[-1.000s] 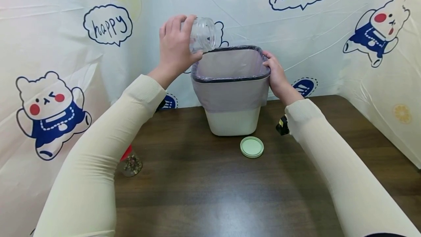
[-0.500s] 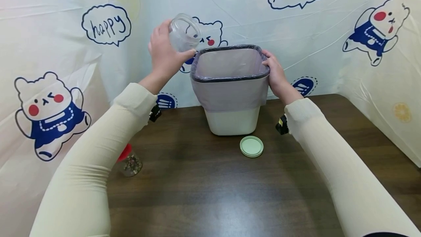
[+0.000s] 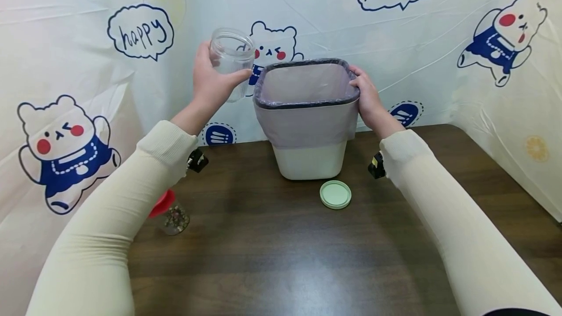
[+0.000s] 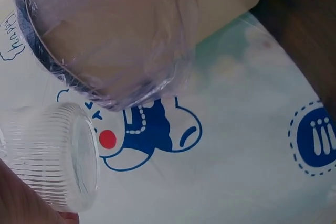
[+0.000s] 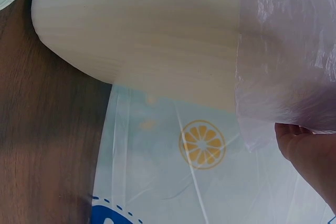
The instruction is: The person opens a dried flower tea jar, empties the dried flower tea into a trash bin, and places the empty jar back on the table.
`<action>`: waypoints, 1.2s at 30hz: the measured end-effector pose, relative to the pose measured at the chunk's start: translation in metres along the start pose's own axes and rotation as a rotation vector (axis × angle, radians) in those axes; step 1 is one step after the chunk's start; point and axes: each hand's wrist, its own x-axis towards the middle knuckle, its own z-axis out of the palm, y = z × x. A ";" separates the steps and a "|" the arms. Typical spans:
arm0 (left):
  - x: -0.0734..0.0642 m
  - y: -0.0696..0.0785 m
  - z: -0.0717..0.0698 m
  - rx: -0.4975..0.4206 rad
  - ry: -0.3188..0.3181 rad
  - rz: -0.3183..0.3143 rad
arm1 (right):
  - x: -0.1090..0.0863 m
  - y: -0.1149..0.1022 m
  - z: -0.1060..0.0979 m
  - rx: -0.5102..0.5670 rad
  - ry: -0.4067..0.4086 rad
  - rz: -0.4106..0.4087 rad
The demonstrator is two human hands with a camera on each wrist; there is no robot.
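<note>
My left hand (image 3: 210,79) grips a clear ribbed glass jar (image 3: 231,61) upright in the air, just left of a cream waste bin (image 3: 311,160) lined with a pale purple plastic bag (image 3: 307,126). The jar (image 4: 50,163) looks empty and has no lid on. My right hand (image 3: 368,97) holds the bin's right rim, fingers against the bag (image 5: 294,51). A pale green lid (image 3: 335,194) lies flat on the brown table (image 3: 281,247) in front of the bin.
A small jar with a red cap (image 3: 170,215) and mixed contents stands on the table at the left, partly behind my left sleeve. A printed plastic sheet (image 3: 483,62) walls in the table at the back and both sides.
The left hand has drawn the jar back from above the bin's left rim, moving it left and down and turning it from tipped over to upright. The right hand has stayed on the rim.
</note>
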 end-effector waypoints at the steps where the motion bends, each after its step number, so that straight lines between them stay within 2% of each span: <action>1: -0.001 -0.001 0.000 -0.015 -0.010 -0.006 | 0.000 0.000 0.000 -0.003 -0.001 0.001; 4: -0.006 -0.005 -0.002 -0.046 -0.031 -0.014 | 0.000 0.000 -0.001 0.001 -0.004 0.006; 18: -0.021 -0.028 -0.009 -0.095 -0.070 0.025 | -0.001 -0.001 0.001 -0.002 -0.004 0.000; 26: -0.037 -0.041 -0.010 -0.132 -0.094 0.047 | 0.001 -0.001 0.002 0.024 0.000 0.005; 36: -0.058 -0.060 -0.008 -0.128 -0.124 0.032 | 0.001 -0.001 0.002 0.014 0.007 0.001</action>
